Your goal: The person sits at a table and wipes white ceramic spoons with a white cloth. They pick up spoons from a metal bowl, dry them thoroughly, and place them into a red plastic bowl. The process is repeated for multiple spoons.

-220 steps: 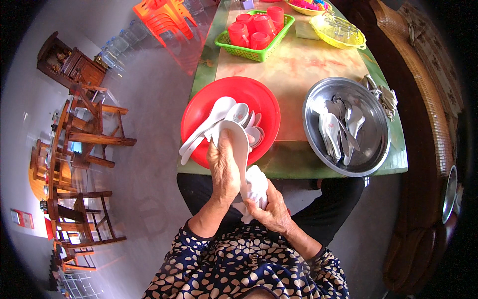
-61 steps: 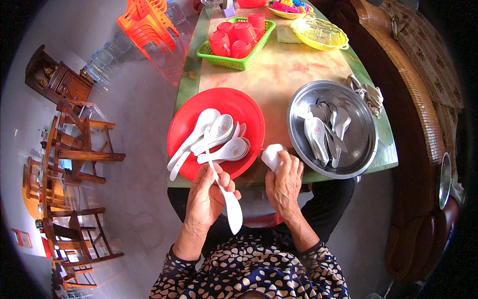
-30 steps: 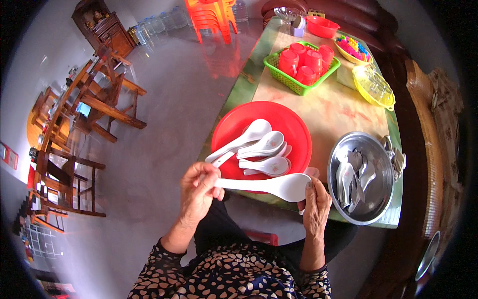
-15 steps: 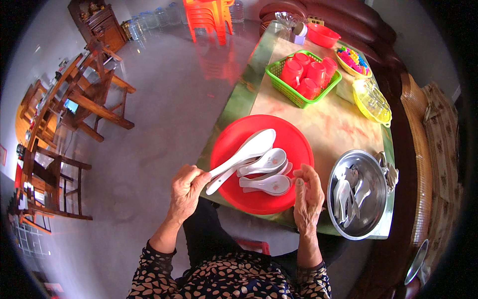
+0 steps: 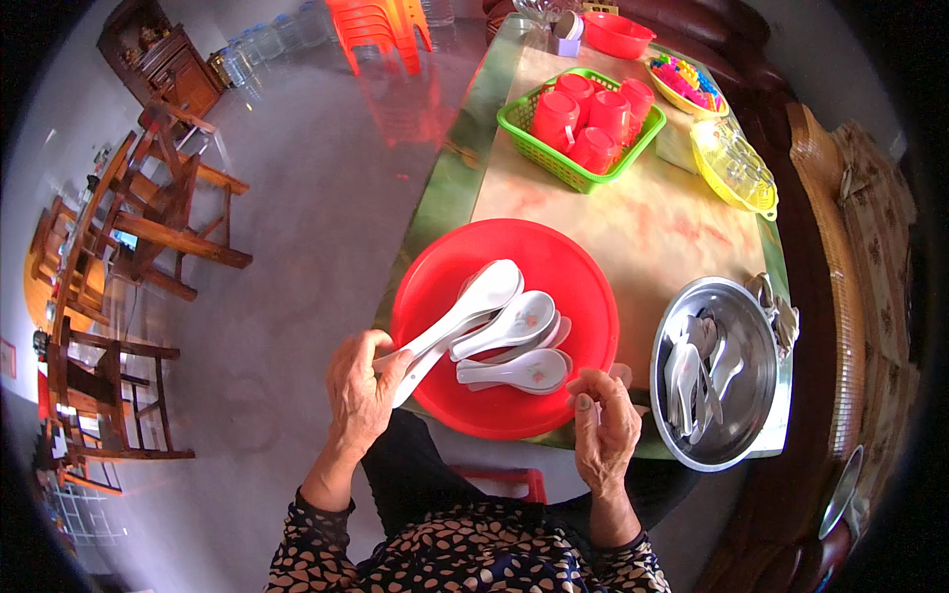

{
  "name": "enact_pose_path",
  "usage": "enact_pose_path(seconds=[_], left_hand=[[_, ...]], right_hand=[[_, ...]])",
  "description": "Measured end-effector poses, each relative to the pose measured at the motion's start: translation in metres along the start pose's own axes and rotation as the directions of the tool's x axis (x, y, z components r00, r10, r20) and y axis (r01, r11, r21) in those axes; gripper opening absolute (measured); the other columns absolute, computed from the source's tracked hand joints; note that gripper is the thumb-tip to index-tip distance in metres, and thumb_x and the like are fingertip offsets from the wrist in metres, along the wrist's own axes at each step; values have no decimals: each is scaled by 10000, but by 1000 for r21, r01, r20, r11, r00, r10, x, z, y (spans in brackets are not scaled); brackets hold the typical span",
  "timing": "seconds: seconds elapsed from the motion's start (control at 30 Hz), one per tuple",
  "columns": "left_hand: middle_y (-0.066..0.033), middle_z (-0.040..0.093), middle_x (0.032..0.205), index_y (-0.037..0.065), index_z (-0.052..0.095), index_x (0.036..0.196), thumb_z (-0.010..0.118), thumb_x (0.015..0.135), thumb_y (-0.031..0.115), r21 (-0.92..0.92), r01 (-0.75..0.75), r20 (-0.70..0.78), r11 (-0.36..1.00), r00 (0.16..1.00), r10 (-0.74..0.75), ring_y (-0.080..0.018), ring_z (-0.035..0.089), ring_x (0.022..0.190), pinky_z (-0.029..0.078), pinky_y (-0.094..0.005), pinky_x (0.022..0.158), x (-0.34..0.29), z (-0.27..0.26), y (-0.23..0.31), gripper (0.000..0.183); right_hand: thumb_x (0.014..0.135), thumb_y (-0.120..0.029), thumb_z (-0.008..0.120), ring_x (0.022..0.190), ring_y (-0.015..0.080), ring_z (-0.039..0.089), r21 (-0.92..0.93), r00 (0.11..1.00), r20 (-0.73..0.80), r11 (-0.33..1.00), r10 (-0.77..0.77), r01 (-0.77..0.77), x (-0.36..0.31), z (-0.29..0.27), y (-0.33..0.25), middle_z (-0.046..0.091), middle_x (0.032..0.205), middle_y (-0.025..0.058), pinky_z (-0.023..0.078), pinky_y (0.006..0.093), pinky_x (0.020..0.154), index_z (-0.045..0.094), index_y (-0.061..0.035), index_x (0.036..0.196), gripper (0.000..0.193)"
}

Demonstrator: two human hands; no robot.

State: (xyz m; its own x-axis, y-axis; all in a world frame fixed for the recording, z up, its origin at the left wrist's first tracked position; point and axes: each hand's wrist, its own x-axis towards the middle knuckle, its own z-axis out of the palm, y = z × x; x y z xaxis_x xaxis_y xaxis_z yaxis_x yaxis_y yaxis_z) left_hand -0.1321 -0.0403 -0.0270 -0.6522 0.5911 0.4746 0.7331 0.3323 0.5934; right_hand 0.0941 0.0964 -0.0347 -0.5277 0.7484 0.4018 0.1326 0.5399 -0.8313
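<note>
A round red plate [image 5: 554, 259] sits at the near edge of the table and carries several white ceramic soup spoons [image 5: 514, 321], bowls pointing right and away. My left hand [image 5: 361, 395] is at the plate's left rim, fingers closed on the handle end of the longest spoon [image 5: 465, 306]. My right hand [image 5: 603, 425] rests curled at the plate's lower right rim, with a small pale piece of cloth [image 5: 624, 374] showing past its fingers. To the right, a steel bowl [image 5: 756, 435] holds several more white spoons.
A green basket [image 5: 519, 124] of red cups stands farther along the table, with a yellow dish [image 5: 736, 168], a bowl of coloured pieces [image 5: 682, 79] and a red bowl [image 5: 618, 35] beyond. Wooden chairs [image 5: 158, 227] and stacked orange stools [image 5: 381, 30] stand on the floor to the left.
The spoon held across both hands a second ago now lies on the red plate with the others. My right hand has dropped to the plate's rim; my left stays on the handles.
</note>
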Motion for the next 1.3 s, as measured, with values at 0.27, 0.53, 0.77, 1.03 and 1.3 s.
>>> enact_pose_path(seconds=[0.27,0.53,0.77,1.03,1.3], left_hand=[[-88,530,1001,93,654,1065,680,771,247,326,-124,209,937,976,57,-282,478,960,394,-396,843,-3,-10,9,333],[-110,494,1172,72,593,1193,526,905,287,230,-176,116,957,981,153,-280,429,1114,336,-440,949,-15,-13,20,365],[-110,532,1078,38,652,1002,657,767,127,-2,-410,123,912,905,407,-314,464,1043,380,-439,904,-34,14,88,252],[-72,547,972,63,664,920,710,717,92,-432,-474,344,767,700,626,-272,520,958,427,-392,843,-66,78,167,211],[-74,571,943,57,660,943,707,745,76,-562,-387,402,731,645,650,-246,543,909,444,-358,798,-68,120,193,204]], right_hand=[[782,87,555,658,199,602,-18,996,-62,998,-66,65,-7,0,-1,618,777,119,478,285,597,589,32,1019,246],[738,62,630,714,274,589,-191,975,-149,972,-168,138,-34,-31,0,602,832,125,479,352,628,588,14,1005,274],[732,-116,654,875,239,500,-785,914,-372,580,-162,-217,-55,-128,37,561,914,77,358,397,723,585,-65,962,245],[730,-289,688,853,249,526,-873,954,-278,383,115,-301,-43,-172,74,597,776,78,303,418,809,613,-65,734,236],[698,-147,639,757,197,519,-811,967,-254,547,-9,-208,-43,-176,81,538,650,17,275,420,797,545,-106,621,128]])
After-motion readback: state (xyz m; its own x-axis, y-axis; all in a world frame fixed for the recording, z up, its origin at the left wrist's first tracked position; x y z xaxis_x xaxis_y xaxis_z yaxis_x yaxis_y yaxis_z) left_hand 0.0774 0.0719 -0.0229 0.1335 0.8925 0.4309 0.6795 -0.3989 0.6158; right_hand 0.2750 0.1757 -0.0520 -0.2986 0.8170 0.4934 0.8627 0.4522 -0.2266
